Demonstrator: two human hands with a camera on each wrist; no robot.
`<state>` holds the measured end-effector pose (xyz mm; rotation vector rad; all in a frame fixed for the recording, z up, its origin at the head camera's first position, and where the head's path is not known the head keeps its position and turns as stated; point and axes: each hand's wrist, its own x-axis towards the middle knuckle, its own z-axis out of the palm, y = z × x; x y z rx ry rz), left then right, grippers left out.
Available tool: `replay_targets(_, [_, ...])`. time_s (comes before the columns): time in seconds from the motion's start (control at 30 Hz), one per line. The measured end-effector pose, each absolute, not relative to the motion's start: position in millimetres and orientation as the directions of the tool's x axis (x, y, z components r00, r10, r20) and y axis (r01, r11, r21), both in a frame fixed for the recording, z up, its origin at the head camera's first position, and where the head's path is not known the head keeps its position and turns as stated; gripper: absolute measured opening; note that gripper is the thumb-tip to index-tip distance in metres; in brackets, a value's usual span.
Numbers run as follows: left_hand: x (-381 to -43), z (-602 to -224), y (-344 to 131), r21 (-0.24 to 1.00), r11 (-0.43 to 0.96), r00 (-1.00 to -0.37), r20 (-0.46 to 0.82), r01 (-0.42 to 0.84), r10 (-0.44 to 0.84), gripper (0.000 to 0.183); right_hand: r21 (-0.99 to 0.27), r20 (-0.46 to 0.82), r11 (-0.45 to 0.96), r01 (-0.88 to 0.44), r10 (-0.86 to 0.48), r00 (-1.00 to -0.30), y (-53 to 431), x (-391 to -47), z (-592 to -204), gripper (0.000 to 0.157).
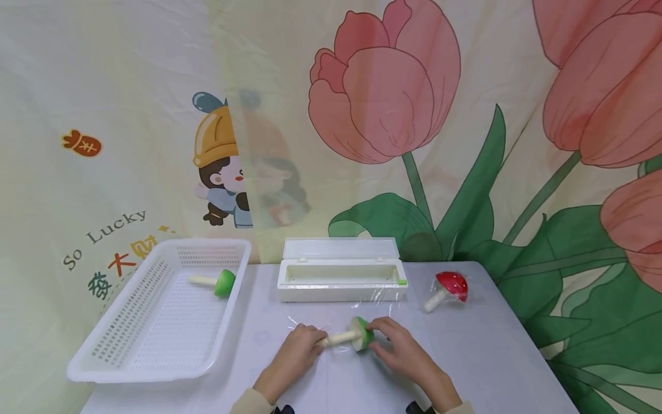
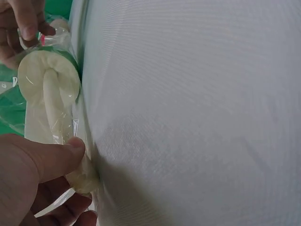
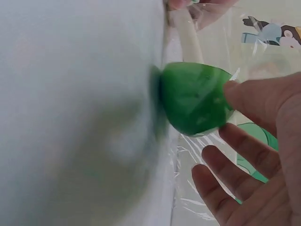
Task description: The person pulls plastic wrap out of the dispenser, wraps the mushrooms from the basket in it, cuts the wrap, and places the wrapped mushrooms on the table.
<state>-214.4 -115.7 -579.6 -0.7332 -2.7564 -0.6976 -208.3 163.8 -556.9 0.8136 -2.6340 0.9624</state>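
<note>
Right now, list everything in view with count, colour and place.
Table: one, pale, beneath
Basket: one, white, table's left
Open box: one, white, table's back middle
Held mushroom: one, green and cream, front middle
Second mushroom: one, green and cream, in basket
Red mushroom: one, red and white, table's right
Backdrop: one, pale with pink tulips, behind
Wrist gear: two, black, bottom edge
Sleeves: two, beige, bottom edge
Left hand: one, bare, gripping held stem
Right hand: one, bare, touching green cap

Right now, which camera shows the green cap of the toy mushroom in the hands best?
The right wrist view: there the green cap is close and large, showing its rounded top. The head view shows it small, side-on. The left wrist view shows mostly its pale underside, with a strip of green behind.
</note>
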Motion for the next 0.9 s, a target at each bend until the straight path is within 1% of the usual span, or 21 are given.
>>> replay_targets(0.1, [-215.8, -580.2, -114.3, 0.416, 0.756, -0.862, 0.29, 0.505, 0.416, 0.024, -0.523, 0.382, 0.623, -0.582, -0.44, -0.813, 163.4, -210.2, -559.1, 0.045])
replay_targets(0.2, [-217.3, -581.4, -113.3, 0.416, 0.763, -0.868, 0.276, 0.494, 0.412, 0.024, -0.54, 0.327, 0.642, -0.545, -0.436, -0.838, 161.7, -213.7, -560.4, 0.054])
replay_targets(0.3, [-218.3, -580.8, -112.8, 0.405, 0.784, -0.881, 0.271, 0.47, 0.388, 0.026, -0.559, 0.273, 0.661, -0.501, -0.424, -0.864, 158.6, -218.4, -560.1, 0.06])
replay_targets(0.43, [-218.6, -575.9, -112.6, 0.439, 0.794, -0.904, 0.285, 0.419, 0.319, 0.033, -0.554, 0.246, 0.684, -0.475, -0.41, -0.878, 153.4, -225.3, -559.8, 0.062])
replay_targets(0.53, [-218.3, -572.9, -112.7, 0.45, 0.793, -0.905, 0.307, 0.412, 0.295, 0.031, -0.55, 0.231, 0.7, -0.456, -0.397, -0.888, 149.2, -229.6, -559.2, 0.062])
replay_targets(0.7, [-216.7, -573.5, -112.0, 0.346, 0.816, -0.867, 0.368, 0.462, 0.335, 0.022, -0.552, 0.179, 0.727, -0.407, -0.373, -0.91, 143.1, -235.9, -556.7, 0.062])
replay_targets(0.8, [-217.2, -574.0, -110.4, 0.313, 0.831, -0.865, 0.371, 0.459, 0.338, 0.026, -0.559, 0.153, 0.738, -0.377, -0.355, -0.922, 141.2, -240.8, -556.3, 0.063])
replay_targets(0.9, [-219.6, -575.7, -108.6, 0.336, 0.831, -0.88, 0.339, 0.443, 0.332, 0.032, -0.575, 0.139, 0.736, -0.359, -0.344, -0.929, 140.2, -245.3, -557.0, 0.064])
